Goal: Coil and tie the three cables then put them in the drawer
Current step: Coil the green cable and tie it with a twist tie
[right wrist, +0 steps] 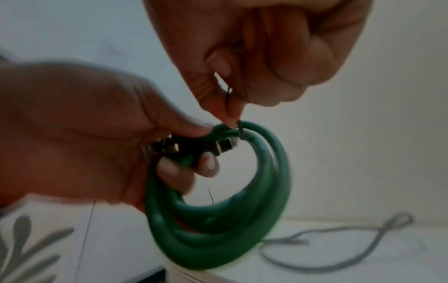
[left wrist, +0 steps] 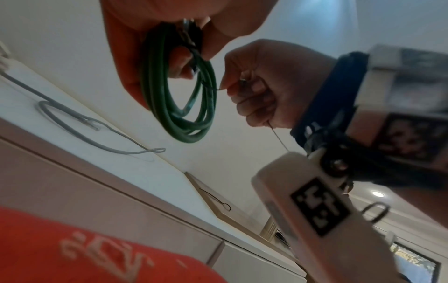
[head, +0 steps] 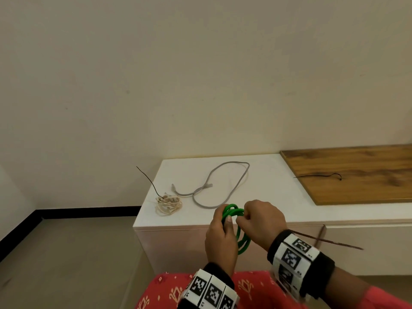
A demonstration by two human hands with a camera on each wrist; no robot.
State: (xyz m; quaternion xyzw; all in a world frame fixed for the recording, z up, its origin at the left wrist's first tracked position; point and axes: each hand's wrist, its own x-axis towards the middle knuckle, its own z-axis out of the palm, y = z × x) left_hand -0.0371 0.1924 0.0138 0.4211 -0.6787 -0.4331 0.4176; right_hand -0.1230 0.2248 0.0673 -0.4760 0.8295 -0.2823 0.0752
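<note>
A green cable [head: 242,244] is wound into a coil that hangs in front of the white cabinet [head: 278,206]. My left hand [head: 224,226] grips the coil at its top, with the dark plugs [right wrist: 179,145] under its fingers. My right hand [head: 246,217] is a fist that pinches a thin dark tie wire [right wrist: 228,94] against the coil's top; the wire's long end [head: 327,241] sticks out to the right. On the cabinet top a grey cable [head: 223,186] lies loose. A cream cable [head: 168,203] lies coiled at the left with a dark wire around it.
A wooden board [head: 361,172] lies on the cabinet's right part with another thin dark wire [head: 321,175] on it. Closed drawer fronts [head: 365,246] sit under the top. Behind is a bare wall, and floor lies to the left. Red patterned cloth [head: 162,291] covers my lap.
</note>
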